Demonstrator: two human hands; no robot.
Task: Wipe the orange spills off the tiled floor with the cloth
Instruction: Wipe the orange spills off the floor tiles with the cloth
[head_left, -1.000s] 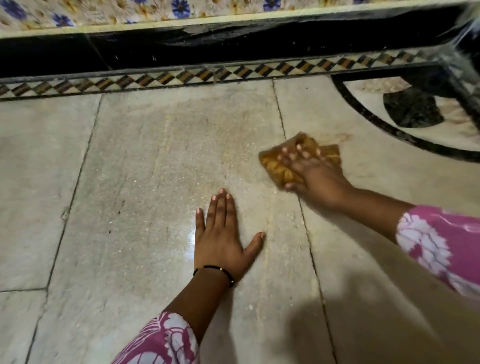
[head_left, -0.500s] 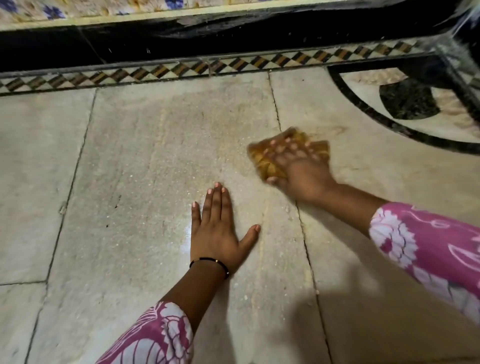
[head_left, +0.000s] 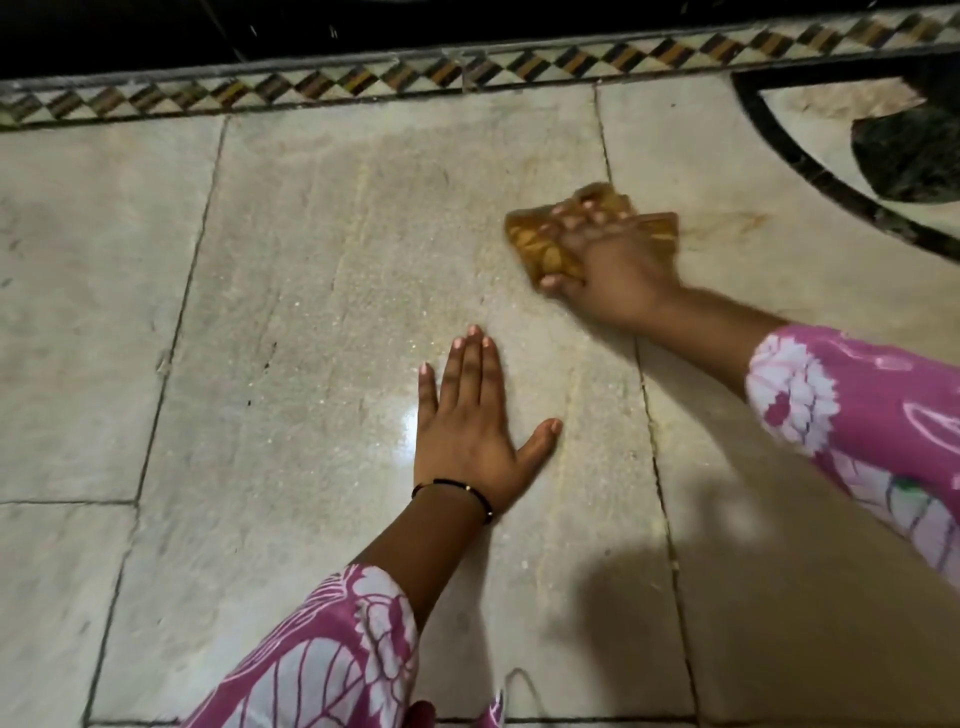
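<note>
Both hands are down on the tiled floor (head_left: 311, 291). My left hand (head_left: 470, 431) lies flat and open near the middle of the view, palm on the pale marble, four fingers together pointing toward twelve o'clock and the thumb spread out toward two o'clock. A thin black bracelet (head_left: 457, 491) circles that wrist, and the pink floral sleeve (head_left: 332, 660) runs back toward six o'clock.

At about one o'clock from the left hand, well apart from it, my right hand (head_left: 608, 275) presses down on the cloth (head_left: 545, 249), fingers spread over its top and curled onto it, thumb tucked along the near edge. That cloth is bunched, stained orange-yellow, and sits right on the grout line between two large tiles; it looks slightly blurred. Just beside it, toward three o'clock, faint orange streaks (head_left: 727, 223) mark the neighbouring tile. Paler yellowish traces run down the big tile under my left thumb toward six o'clock.

Along twelve o'clock runs a patterned border strip (head_left: 467, 73) of dark and light triangles, and a black curved inlay (head_left: 810, 171) arcs across the corner at two o'clock.
</note>
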